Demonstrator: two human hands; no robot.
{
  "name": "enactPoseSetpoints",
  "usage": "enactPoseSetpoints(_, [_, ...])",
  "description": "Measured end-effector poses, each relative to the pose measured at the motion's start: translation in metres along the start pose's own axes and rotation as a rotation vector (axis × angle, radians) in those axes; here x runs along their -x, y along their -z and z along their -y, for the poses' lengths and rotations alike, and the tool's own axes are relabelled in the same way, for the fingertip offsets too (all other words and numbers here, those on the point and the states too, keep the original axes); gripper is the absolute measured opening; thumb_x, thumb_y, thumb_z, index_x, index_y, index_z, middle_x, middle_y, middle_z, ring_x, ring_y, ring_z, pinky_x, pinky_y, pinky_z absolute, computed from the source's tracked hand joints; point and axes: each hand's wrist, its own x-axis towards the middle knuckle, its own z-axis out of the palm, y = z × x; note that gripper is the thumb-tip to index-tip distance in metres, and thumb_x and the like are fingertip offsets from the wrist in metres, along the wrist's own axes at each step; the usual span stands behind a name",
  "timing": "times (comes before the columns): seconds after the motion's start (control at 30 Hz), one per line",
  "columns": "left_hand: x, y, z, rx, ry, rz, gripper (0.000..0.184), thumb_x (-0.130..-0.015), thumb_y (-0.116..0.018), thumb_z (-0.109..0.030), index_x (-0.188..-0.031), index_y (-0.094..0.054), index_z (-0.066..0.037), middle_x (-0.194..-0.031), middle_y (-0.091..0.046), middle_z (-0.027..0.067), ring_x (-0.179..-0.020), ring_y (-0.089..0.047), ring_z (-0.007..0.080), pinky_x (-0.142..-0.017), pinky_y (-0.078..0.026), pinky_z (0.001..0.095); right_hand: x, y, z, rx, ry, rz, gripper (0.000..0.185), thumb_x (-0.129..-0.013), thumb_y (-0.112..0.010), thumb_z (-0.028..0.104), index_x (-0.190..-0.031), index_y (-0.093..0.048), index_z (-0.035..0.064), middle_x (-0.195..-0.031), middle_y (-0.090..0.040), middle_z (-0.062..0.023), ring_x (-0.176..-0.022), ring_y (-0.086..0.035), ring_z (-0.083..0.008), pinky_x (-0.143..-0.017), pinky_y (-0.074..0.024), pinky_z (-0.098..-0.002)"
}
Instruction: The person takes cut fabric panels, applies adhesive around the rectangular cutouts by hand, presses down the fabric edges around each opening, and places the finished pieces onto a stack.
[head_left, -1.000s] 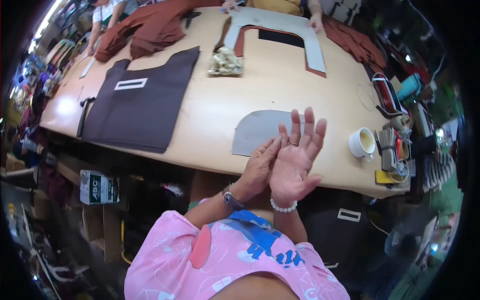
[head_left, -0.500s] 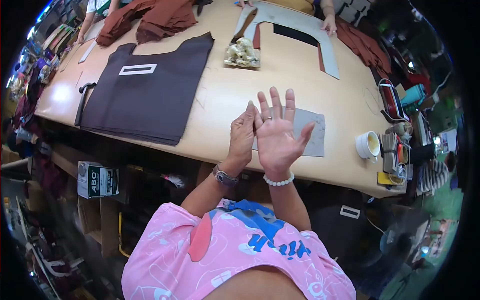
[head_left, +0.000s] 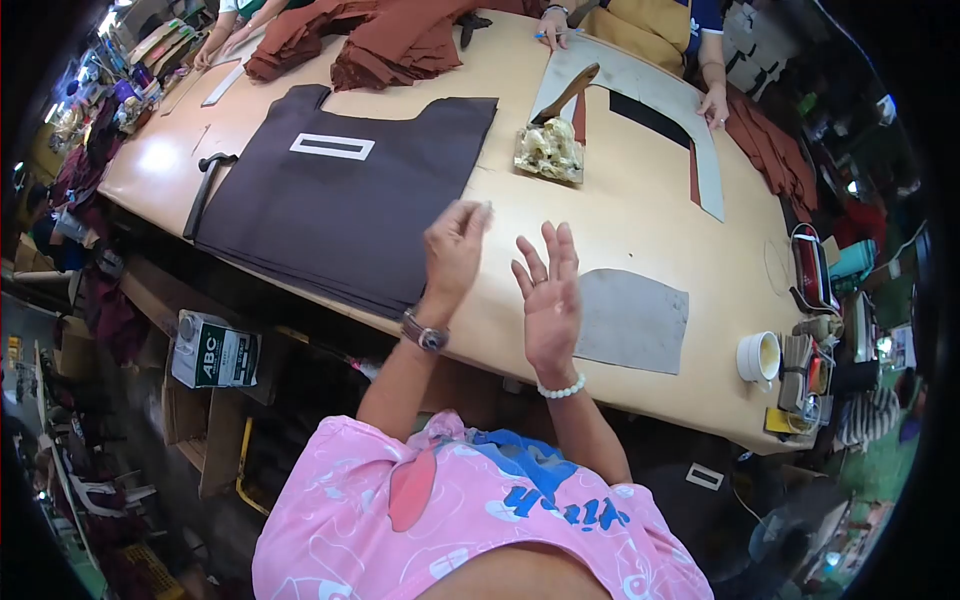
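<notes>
the person's left hand (head_left: 455,255) has its fingers curled in toward the thumb, and i see nothing in it, though something tiny could hide there. the right hand (head_left: 551,310) is spread wide, palm turned back, with nothing in it. both are up over the table.

the flat grey sheet with a round top (head_left: 632,320) lies on the table just beside the right hand. it looks thin, light and a bit stiff, so a pinch on its edge should lift it. the stack of dark purple-grey cut cloth (head_left: 345,200) lies nearest the left hand. it looks soft, and the whole pile may be heavy. its layers could slip, so two hands at the sides would be best.

the big smooth tan table (head_left: 640,230) looks hard and a little shiny. a brown wooden-handled brush (head_left: 568,93) leans up from a lumpy pale yellow block (head_left: 549,152). a round white cup (head_left: 758,357) stands near the right edge. across the table, another person's hand (head_left: 714,105) rests on a big pale curved sheet (head_left: 706,170). the room is crowded and dark at the sides.
</notes>
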Motion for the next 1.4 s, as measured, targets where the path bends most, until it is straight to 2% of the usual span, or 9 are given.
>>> enactPoseSetpoints(0.1, [-0.024, 0.027, 0.013, -0.735, -0.384, -0.132, 0.030, -0.083, -0.064, -0.026, -0.099, -0.061, 0.000, -0.093, -0.063, 0.0123, -0.086, -0.060, 0.0254, -0.079, -0.046, 0.0354, 0.007, 0.004, -0.010, 0.255, -0.010, -0.047, 0.067, -0.091, -0.049, 0.027, -0.143, -0.015, 0.0013, -0.147, -0.021, -0.0126, -0.129, -0.034, -0.0266, -0.107, -0.0261, -0.0382])
enactPoseSetpoints(0.2, [-0.026, 0.044, 0.033, -1.053, -0.258, 0.063, 0.038, -0.078, -0.066, -0.023, -0.107, -0.058, 0.000, -0.106, -0.059, 0.0181, -0.099, -0.056, 0.0333, -0.085, -0.045, 0.0400, 0.014, 0.020, -0.038, 0.489, -0.036, -0.029, 0.069, -0.086, -0.056, 0.015, -0.142, -0.019, -0.0004, -0.145, -0.024, -0.0157, -0.125, -0.038, -0.0279, -0.104, -0.0313, -0.0395])
enactPoseSetpoints(0.33, [-0.028, 0.049, 0.051, -1.025, -0.407, -0.036, 0.028, -0.078, -0.066, -0.022, -0.095, -0.064, 0.000, -0.099, -0.063, 0.0154, -0.093, -0.060, 0.0307, -0.081, -0.047, 0.0393, 0.014, 0.019, -0.040, 0.740, 0.030, 0.001, 0.069, -0.081, -0.062, 0.010, -0.139, -0.026, -0.0019, -0.141, -0.029, -0.0185, -0.120, -0.043, -0.0289, -0.100, -0.0378, -0.0391])
enactPoseSetpoints(0.53, [-0.040, 0.064, 0.028, -0.633, -0.038, -0.051, 0.021, -0.078, -0.066, -0.020, -0.083, -0.068, 0.001, -0.083, -0.066, 0.0158, -0.075, -0.064, 0.0314, -0.068, -0.049, 0.0372, 0.014, 0.019, -0.044, 0.947, 0.150, 0.076, 0.071, -0.078, -0.066, 0.012, -0.138, -0.029, -0.0013, -0.138, -0.032, -0.0204, -0.113, -0.049, -0.0312, -0.097, -0.0416, -0.0381])
enactPoseSetpoints(0.57, [-0.043, 0.068, 0.034, -0.536, 0.015, -0.061, 0.021, -0.079, -0.068, -0.019, -0.082, -0.069, 0.002, -0.071, -0.067, 0.0118, -0.063, -0.064, 0.0228, -0.062, -0.048, 0.0325, 0.014, 0.018, -0.044, 0.952, 0.154, 0.076, 0.071, -0.078, -0.066, 0.012, -0.138, -0.029, -0.0013, -0.138, -0.033, -0.0206, -0.112, -0.049, -0.0313, -0.096, -0.0419, -0.0381])
enactPoseSetpoints(0.7, [-0.051, 0.079, 0.034, -0.001, 0.295, -0.032, 0.016, -0.082, -0.069, -0.015, -0.080, -0.069, 0.002, -0.071, -0.064, -0.0005, -0.062, -0.057, 0.0051, -0.055, -0.044, 0.0185, 0.015, 0.016, -0.043, 0.989, 0.153, 0.073, 0.071, -0.078, -0.066, 0.012, -0.138, -0.030, -0.0009, -0.136, -0.036, -0.0214, -0.110, -0.051, -0.0315, -0.094, -0.0434, -0.0382])
enactPoseSetpoints(0.9, [-0.063, 0.088, 0.060, 0.167, 0.249, -0.058, 0.018, -0.081, -0.070, -0.014, -0.084, -0.068, 0.004, -0.069, -0.060, -0.0033, -0.059, -0.048, 0.0038, -0.053, -0.039, 0.0193, 0.015, 0.013, -0.041, 1.023, 0.135, 0.079, 0.072, -0.078, -0.066, 0.014, -0.138, -0.029, -0.0016, -0.119, -0.052, -0.0200, -0.106, -0.055, -0.0304, -0.091, -0.0442, -0.0376])
enactPoseSetpoints(1.13, [-0.031, 0.076, -0.001, -0.375, -0.058, 0.003, 0.017, -0.078, -0.070, -0.013, -0.086, -0.067, 0.002, -0.070, -0.066, 0.0055, -0.065, -0.053, 0.0048, -0.059, -0.044, 0.0243, -0.046, -0.036, -0.039, 0.938, 0.222, 0.071, 0.079, -0.080, -0.066, 0.024, -0.139, -0.022, -0.0038, -0.101, -0.062, -0.0198, -0.089, -0.062, -0.0354, -0.081, -0.0478, -0.0384])
enactPoseSetpoints(1.4, [-0.023, 0.084, 0.023, -0.259, 0.108, -0.049, 0.018, -0.078, -0.072, -0.012, -0.080, -0.064, 0.004, -0.070, -0.065, 0.0027, -0.062, -0.053, 0.0045, -0.056, -0.044, 0.0222, -0.109, -0.033, -0.075, 1.159, -0.007, 0.013, 0.091, -0.079, -0.061, 0.047, -0.139, -0.018, -0.0063, -0.096, -0.063, -0.0219, -0.085, -0.063, -0.0365, -0.075, -0.0494, -0.0402])
